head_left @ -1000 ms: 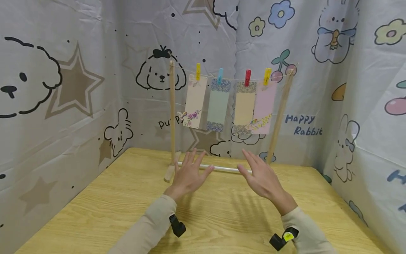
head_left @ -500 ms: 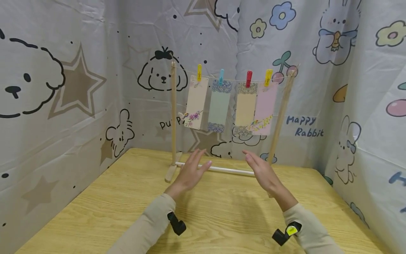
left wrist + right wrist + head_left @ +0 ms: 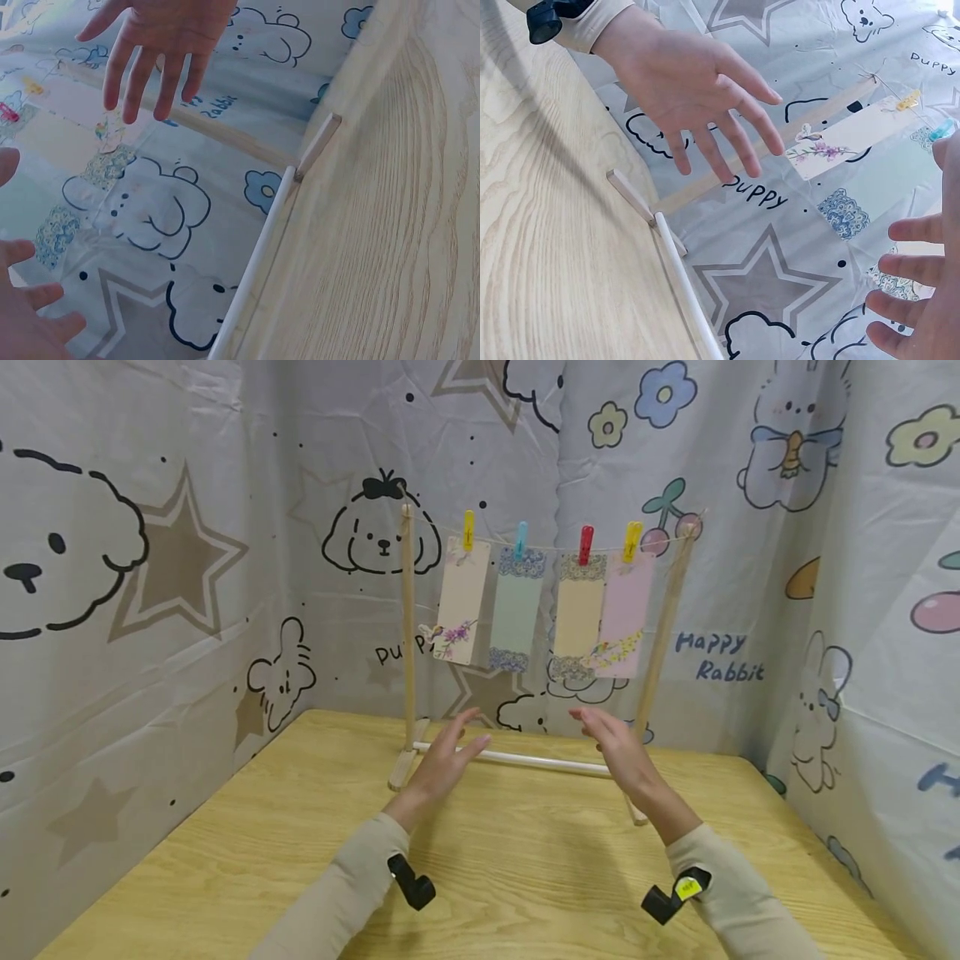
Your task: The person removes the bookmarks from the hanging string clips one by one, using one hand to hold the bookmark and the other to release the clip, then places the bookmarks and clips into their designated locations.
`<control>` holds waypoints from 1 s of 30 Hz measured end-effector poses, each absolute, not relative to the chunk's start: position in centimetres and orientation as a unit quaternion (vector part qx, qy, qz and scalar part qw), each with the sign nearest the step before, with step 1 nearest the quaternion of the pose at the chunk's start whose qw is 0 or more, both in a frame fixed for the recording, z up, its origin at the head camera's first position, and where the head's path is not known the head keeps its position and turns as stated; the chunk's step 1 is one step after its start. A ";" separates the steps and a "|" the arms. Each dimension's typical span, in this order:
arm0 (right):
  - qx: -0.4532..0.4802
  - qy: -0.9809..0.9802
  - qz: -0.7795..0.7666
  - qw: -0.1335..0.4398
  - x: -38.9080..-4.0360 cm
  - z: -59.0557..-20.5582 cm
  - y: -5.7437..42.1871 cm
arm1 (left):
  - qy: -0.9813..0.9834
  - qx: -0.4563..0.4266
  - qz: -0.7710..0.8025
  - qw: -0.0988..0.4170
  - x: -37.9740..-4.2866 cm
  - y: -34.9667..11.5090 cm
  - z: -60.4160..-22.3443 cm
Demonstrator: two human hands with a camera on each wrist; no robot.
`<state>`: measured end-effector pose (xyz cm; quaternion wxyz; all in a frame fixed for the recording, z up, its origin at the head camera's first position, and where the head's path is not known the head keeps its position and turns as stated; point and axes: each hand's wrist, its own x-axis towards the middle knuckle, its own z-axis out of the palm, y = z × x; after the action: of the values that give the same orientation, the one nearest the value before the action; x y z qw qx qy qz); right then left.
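A stand of pale, square-cut wood [image 3: 408,635] stands at the back of the table [image 3: 525,877], whose yellow surface shows a wavy grain. A smooth white rod [image 3: 536,762] joins the stand's feet, and a thin string [image 3: 555,547] sags slightly between the tops of its posts.

Four long rectangular cards hang from the string: a cream card [image 3: 461,597] with purple blossom, a mint card [image 3: 516,610] and a tan card [image 3: 579,614] with lacy borders, and a pink card [image 3: 627,606] with yellow sprigs overlapping the tan one's edge. A yellow clothespin [image 3: 468,531], a light-blue clothespin [image 3: 521,542], a red clothespin [image 3: 586,545] and a second yellow clothespin [image 3: 633,542] grip them in that order.

The left hand [image 3: 442,764] and right hand [image 3: 622,760] hover in front of the stand, well apart, fingers extended and a little spread, palms facing each other.

The creased curtain [image 3: 510,460] reads "Happy Rabbit" and "Puppy"; print on the yellow label [image 3: 688,887] at the right wrist is too small to read.

Compared with a second ago, both hands have turned more edge-on, uncovering the stand's right foot [image 3: 636,810]; the cards hang as before.
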<state>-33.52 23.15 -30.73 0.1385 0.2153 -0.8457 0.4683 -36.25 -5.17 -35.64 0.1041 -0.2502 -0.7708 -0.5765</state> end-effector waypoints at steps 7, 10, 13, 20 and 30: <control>0.205 -0.853 0.458 0.141 -34.0 -29.3 22.8 | -0.737 -0.216 -0.631 0.109 -37.1 -6.4 -35.4; 0.203 -0.852 0.461 0.143 -34.1 -28.9 22.7 | -0.730 -0.196 -0.648 0.097 -37.5 -6.8 -35.3; 0.202 -0.848 0.468 0.146 -34.2 -28.5 22.6 | -0.725 -0.189 -0.655 0.095 -38.0 -7.0 -35.2; 0.204 -0.854 0.452 0.158 -34.5 -27.6 22.2 | -0.717 -0.162 -0.669 0.109 -39.1 -7.4 -34.6; 0.239 -0.830 0.482 0.147 -34.7 -25.1 22.2 | -0.696 -0.129 -0.701 0.081 -41.0 -8.5 -34.3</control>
<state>-34.71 22.18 -25.06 0.1475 0.2392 -0.8299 0.4819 -41.01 -8.54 -34.27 0.0812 -0.1289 -0.6963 -0.7014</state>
